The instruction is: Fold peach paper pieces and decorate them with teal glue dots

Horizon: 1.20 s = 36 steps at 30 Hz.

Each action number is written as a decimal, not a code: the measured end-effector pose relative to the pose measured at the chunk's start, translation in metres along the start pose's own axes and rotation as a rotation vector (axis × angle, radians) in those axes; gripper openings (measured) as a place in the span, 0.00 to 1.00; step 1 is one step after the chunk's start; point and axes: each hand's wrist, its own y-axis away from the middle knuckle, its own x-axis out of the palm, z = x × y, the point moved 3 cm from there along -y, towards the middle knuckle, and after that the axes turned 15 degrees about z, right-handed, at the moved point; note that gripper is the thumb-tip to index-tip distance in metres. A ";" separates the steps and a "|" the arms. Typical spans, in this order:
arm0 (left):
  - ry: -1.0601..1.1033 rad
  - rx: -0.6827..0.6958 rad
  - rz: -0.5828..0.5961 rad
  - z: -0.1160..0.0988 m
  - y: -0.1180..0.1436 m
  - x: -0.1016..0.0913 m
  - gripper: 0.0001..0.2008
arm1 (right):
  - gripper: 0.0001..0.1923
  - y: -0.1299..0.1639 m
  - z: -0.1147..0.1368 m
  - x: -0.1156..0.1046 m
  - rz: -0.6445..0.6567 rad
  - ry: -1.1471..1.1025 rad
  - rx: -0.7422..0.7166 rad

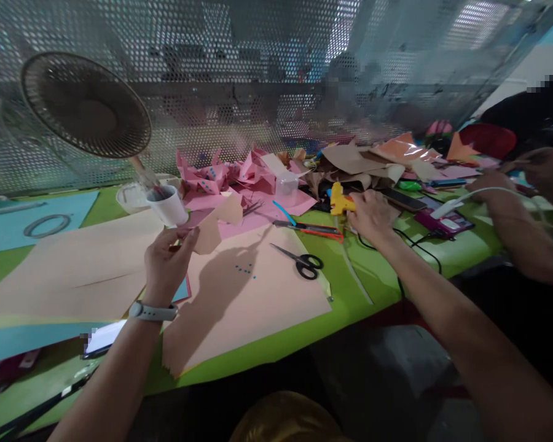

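Our left hand (166,261) pinches the peach paper cut-out (216,224) up beside the white cup (168,205), left of the scissors (301,263); our right hand (371,215) closes on the yellow glue gun (338,201) beyond them. Let's keep the cut-out steady and bring the nozzle in slowly.

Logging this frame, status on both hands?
Left hand holds white paper cup with peach paper cutout. Right hand on yellow glue gun. Black-handled scissors lie between.
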 end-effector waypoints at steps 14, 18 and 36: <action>0.299 -0.118 0.100 -0.001 -0.001 0.007 0.18 | 0.22 0.000 -0.018 -0.008 -0.077 0.093 -0.003; 0.358 -0.118 0.103 -0.004 0.000 0.007 0.18 | 0.24 -0.004 -0.039 -0.012 -0.060 -0.015 0.063; 0.494 -0.103 0.466 -0.020 0.012 0.021 0.17 | 0.16 0.042 0.151 -0.103 0.416 -1.939 -0.228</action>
